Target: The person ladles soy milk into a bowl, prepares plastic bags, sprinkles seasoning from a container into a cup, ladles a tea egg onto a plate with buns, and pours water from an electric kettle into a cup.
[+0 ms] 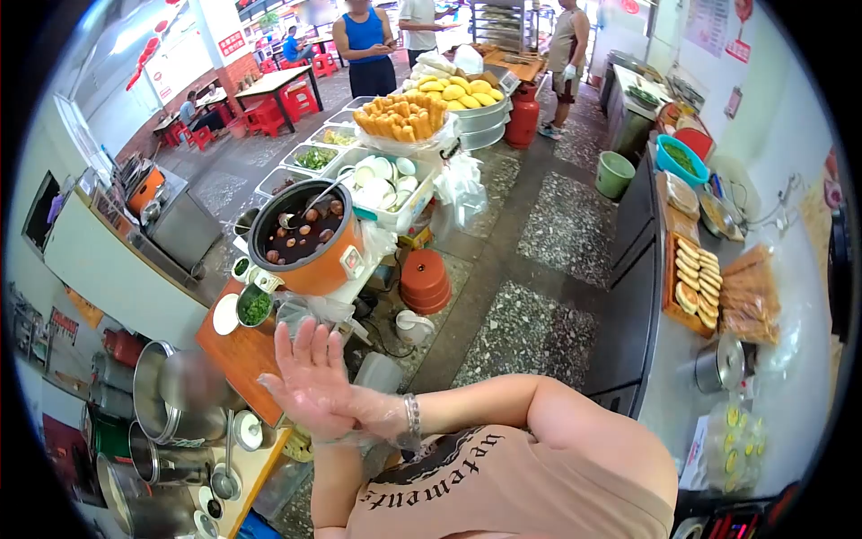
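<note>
My left hand (310,373) is held up in a clear plastic glove, its fingers stretched and apart with nothing in them. My right hand (373,411), also in a clear glove, crosses over from the right and closes around the glove's cuff at my left wrist; its fingertips are partly hidden. A beaded bracelet (413,419) circles my right wrist. Just beyond the fingers are a metal bowl of chopped greens (255,308), a white lid (226,313) and a clear plastic bag (314,310). Behind them stands an orange pot (323,269) of dark broth with eggs and a ladle.
Fried dough sticks (401,119), yellow buns (453,91) and food trays (314,160) line the stall. Large steel pots (154,395) stand at left. At right, a steel counter (669,386) holds flatbreads (699,283). A red bucket (426,281) sits on the floor; people stand farther back.
</note>
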Tool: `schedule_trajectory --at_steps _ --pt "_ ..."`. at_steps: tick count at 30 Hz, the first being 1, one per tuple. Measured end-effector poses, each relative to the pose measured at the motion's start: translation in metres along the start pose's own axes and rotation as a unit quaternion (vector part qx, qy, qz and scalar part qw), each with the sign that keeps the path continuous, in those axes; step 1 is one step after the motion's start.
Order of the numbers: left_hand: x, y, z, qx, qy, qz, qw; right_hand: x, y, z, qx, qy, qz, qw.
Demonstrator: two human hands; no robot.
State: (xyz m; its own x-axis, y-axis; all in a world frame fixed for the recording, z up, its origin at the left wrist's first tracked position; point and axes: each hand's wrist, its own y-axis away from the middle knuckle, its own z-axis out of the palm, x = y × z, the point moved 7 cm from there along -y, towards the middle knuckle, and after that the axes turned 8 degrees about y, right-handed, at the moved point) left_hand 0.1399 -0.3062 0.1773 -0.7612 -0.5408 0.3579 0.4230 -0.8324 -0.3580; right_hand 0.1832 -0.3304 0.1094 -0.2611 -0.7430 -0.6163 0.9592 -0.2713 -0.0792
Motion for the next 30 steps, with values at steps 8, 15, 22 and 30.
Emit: schedule_trajectory --at_steps 8,15,22,30 --pt "-0.009 -0.044 -0.002 -0.065 0.151 -0.08 0.983 -0.015 -0.023 -0.003 -0.071 0.039 -0.015 0.997" --pt "-0.01 -0.069 -0.011 -0.054 0.143 -0.072 0.986 -0.015 -0.032 -0.012 -0.09 0.095 0.034 0.991" --pt "0.0 -0.073 -0.02 -0.075 0.152 -0.035 0.985 -0.018 -0.036 -0.015 -0.078 0.102 0.062 0.99" --pt "0.033 -0.046 -0.021 -0.03 0.002 0.131 0.991 -0.007 -0.03 0.002 -0.139 0.061 0.062 0.986"
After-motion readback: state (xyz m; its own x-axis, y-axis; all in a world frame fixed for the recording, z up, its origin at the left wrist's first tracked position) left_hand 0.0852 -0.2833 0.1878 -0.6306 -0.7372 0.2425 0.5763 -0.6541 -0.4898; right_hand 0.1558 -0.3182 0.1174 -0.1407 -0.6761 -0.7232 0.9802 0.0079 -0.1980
